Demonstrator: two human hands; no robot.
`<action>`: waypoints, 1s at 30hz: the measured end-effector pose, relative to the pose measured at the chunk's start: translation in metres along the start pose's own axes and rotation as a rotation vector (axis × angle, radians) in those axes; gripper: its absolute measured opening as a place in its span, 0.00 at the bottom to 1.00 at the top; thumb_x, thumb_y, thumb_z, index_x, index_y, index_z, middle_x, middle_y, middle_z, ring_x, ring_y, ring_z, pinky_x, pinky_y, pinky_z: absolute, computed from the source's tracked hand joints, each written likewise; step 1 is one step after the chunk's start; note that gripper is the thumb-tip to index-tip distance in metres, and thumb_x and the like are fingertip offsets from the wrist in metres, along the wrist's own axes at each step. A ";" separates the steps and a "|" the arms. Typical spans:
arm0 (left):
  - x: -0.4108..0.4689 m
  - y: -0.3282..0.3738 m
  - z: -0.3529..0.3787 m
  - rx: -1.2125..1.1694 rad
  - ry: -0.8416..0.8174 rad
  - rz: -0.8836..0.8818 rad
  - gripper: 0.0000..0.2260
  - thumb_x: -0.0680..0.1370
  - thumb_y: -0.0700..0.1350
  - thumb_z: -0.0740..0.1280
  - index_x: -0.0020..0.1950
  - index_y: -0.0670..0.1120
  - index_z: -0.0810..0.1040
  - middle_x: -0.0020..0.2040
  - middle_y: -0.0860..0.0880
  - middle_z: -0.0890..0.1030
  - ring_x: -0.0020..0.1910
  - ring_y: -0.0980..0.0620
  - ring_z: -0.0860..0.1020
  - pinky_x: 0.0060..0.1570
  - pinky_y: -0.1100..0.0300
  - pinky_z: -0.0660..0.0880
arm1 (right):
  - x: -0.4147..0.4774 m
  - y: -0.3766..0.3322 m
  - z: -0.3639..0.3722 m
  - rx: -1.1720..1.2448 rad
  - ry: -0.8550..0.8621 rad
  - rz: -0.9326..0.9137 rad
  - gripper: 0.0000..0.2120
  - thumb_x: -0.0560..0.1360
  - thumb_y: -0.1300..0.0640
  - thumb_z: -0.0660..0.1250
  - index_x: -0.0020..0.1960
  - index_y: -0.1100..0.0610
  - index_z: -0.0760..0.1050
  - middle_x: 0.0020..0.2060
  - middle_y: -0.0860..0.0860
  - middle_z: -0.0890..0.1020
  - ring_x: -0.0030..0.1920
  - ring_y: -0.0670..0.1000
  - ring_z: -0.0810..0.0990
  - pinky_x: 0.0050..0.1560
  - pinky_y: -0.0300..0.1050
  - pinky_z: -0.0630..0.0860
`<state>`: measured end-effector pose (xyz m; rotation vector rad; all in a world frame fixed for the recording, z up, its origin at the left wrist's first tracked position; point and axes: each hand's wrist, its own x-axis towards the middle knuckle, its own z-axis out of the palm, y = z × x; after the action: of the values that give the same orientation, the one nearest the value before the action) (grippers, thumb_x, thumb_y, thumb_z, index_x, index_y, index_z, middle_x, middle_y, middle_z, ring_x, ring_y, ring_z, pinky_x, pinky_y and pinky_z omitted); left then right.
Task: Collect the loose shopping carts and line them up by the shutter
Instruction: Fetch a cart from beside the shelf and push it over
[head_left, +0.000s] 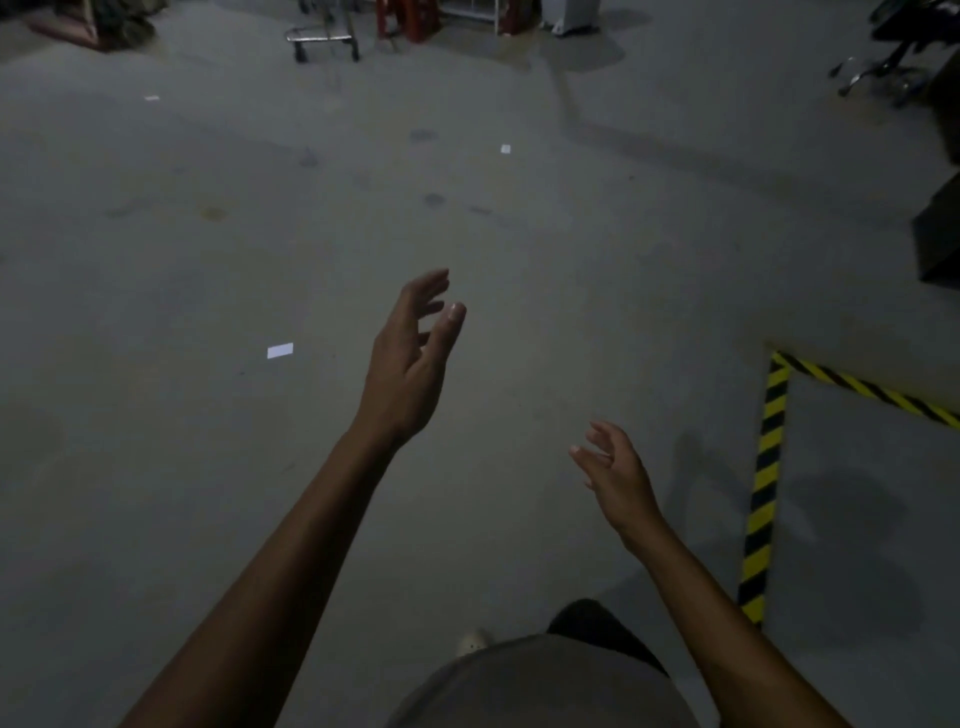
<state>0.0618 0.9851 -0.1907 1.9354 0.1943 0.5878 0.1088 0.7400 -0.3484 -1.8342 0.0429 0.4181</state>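
Cart (324, 36) far ahead of both grips and slightly left of them, well apart, only its lower frame and wheels showing. Left grip (410, 358) raised, fingers spread and loose, empty. Right grip (615, 478) lower, nearer the body, fingers spread, empty. Striped floor tape (763, 493) just right of it.

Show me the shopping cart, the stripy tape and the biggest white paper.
shopping cart (318, 35), head view, its lower frame
stripy tape (763, 483), head view, middle of long strip
biggest white paper (280, 351), head view, its middle
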 end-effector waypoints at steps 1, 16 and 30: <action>0.021 -0.007 0.003 0.017 -0.006 0.004 0.27 0.78 0.62 0.57 0.72 0.48 0.70 0.68 0.51 0.76 0.62 0.64 0.75 0.53 0.75 0.71 | 0.020 -0.004 0.001 0.010 0.004 0.014 0.22 0.78 0.52 0.70 0.70 0.48 0.69 0.69 0.50 0.74 0.64 0.51 0.75 0.65 0.60 0.74; 0.321 -0.187 0.147 0.167 -0.175 -0.399 0.28 0.78 0.63 0.60 0.73 0.49 0.68 0.70 0.48 0.74 0.62 0.53 0.75 0.56 0.60 0.68 | 0.408 -0.192 0.003 0.136 -0.030 -0.194 0.28 0.68 0.40 0.69 0.66 0.45 0.70 0.64 0.46 0.76 0.58 0.41 0.77 0.64 0.60 0.76; 0.615 -0.287 0.203 0.074 -0.085 -0.485 0.21 0.83 0.56 0.58 0.73 0.47 0.70 0.69 0.47 0.75 0.62 0.57 0.72 0.56 0.63 0.67 | 0.702 -0.373 0.032 0.088 -0.076 -0.420 0.29 0.67 0.36 0.68 0.66 0.41 0.70 0.66 0.44 0.76 0.61 0.45 0.78 0.63 0.61 0.77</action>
<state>0.7292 1.1846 -0.3203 1.8867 0.6170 0.1775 0.8463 1.0119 -0.2263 -1.6838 -0.3655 0.1850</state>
